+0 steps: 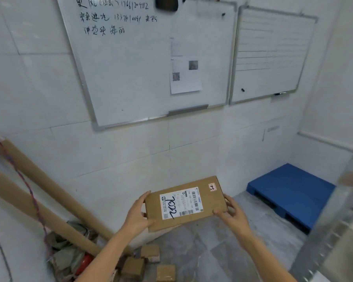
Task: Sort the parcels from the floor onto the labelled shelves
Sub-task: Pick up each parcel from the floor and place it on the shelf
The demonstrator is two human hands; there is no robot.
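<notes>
A flat brown cardboard parcel [210, 200] with a white shipping label and black handwritten marks is held up in front of me, label facing me. My left hand [138, 215] grips its left end, thumb on top. My right hand [231, 213] holds its right end, thumb on the near corner. Three small brown parcels [149, 261] lie on the grey floor below, between my forearms. A metal shelf upright [338, 231] shows blurred at the right edge.
Two long cardboard tubes [49, 190] lean against the tiled wall at left, over a heap of netting and a red object [86, 263]. A blue plastic pallet [289, 192] lies on the floor in the right corner. Two whiteboards [151, 58] hang on the wall ahead.
</notes>
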